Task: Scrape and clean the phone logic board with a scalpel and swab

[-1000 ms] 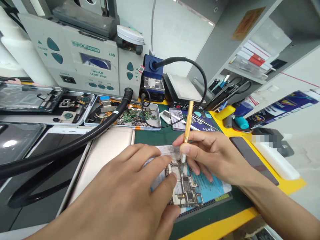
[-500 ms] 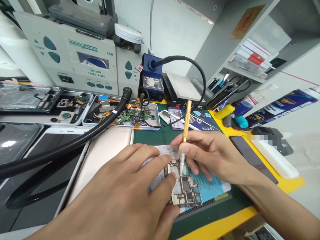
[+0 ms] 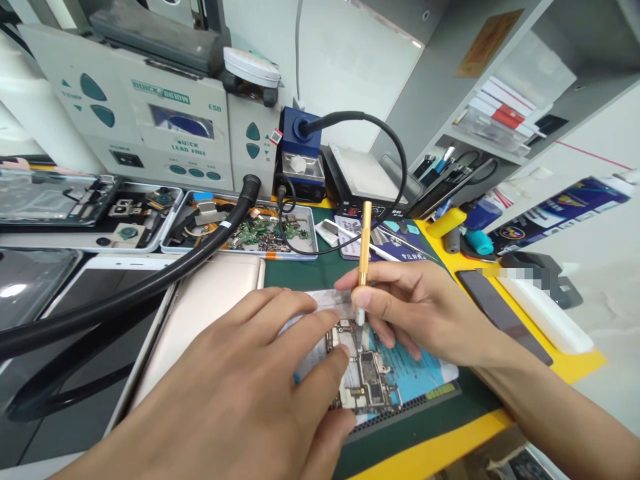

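A phone circuit board (image 3: 371,375) lies flat on a blue-and-white card (image 3: 425,363). My left hand (image 3: 250,373) rests over its left side, the curled fingertips and thumb holding it at the edge. In my right hand (image 3: 400,297), a craft knife (image 3: 365,243) with a brass-coloured handle is pinched between thumb and fingers. It stands nearly upright, and its thin blade reaches down to the upper middle of the board. Whether the tip touches cannot be made out. Part of the board's left side is hidden under my left fingers.
Behind my hands stand a hot-air station (image 3: 170,127), a blue soldering-iron holder (image 3: 303,157) and a tray of loose boards (image 3: 240,253). A thick black hose (image 3: 200,257) crosses the phones at left. A dark phone (image 3: 505,317) and a white case (image 3: 550,320) lie at right.
The craft knife in my right hand has tilted more upright, its top swinging left. My left hand stays on the board; the whole view has shifted slightly.
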Motion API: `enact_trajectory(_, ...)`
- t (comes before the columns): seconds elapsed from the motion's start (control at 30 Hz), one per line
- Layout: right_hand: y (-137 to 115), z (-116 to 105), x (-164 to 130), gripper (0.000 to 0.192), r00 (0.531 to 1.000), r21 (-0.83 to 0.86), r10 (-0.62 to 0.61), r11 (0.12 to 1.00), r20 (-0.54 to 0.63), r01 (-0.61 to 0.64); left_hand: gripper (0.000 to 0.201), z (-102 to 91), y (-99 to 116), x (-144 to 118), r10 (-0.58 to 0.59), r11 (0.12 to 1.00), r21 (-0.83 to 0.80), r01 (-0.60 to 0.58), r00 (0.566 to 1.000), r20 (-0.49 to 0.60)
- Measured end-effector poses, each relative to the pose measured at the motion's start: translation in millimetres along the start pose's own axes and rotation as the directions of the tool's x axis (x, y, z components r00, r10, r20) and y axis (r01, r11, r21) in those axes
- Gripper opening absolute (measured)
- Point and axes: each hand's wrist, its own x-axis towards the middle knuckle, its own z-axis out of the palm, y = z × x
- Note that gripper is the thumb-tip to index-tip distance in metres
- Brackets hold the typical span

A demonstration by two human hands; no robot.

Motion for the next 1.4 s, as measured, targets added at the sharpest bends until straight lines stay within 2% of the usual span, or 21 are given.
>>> enact_trajectory(0.13, -0.6, 1.5, -0.4, 0.029, 0.999, 0.023, -0.035, 0.999, 0.006, 0.035, 0.021, 1.6, -0.7, 1.2, 0.016, 1.000, 0.009, -0.016, 0.999, -0.028)
enact_trajectory(0.33, 0.2, 1.6, -2.1, 0.033, 1.000, 0.034, -0.006, 0.999, -0.020, 0.006, 0.022, 1.0, -1.3, -0.1, 0.030, 0.999, 0.019, -0.029, 0.999, -0.027)
enact_trajectory(0.73, 1.8, 2.1, -2.4, 0.031, 0.998, 0.044, -0.010, 0.999, -0.054, 0.013, 0.027, 3.7, -1.0, -0.4, 0.033, 0.999, 0.037, -0.031, 0.998, -0.062)
enact_trajectory(1.07, 4.8, 3.8, -2.6, 0.028, 0.997, 0.062, -0.059, 0.996, -0.049, 0.063, 0.026, 2.0, -1.1, -1.9, 0.025, 0.999, 0.031, -0.023, 0.998, -0.051)
enact_trajectory(1.4, 4.4, 1.7, -3.8, 0.032, 0.999, 0.058, -0.050, 0.997, -0.021, 0.051, 0.028, 1.1, -1.2, -1.5, 0.035, 0.999, 0.035, -0.034, 0.999, -0.038)
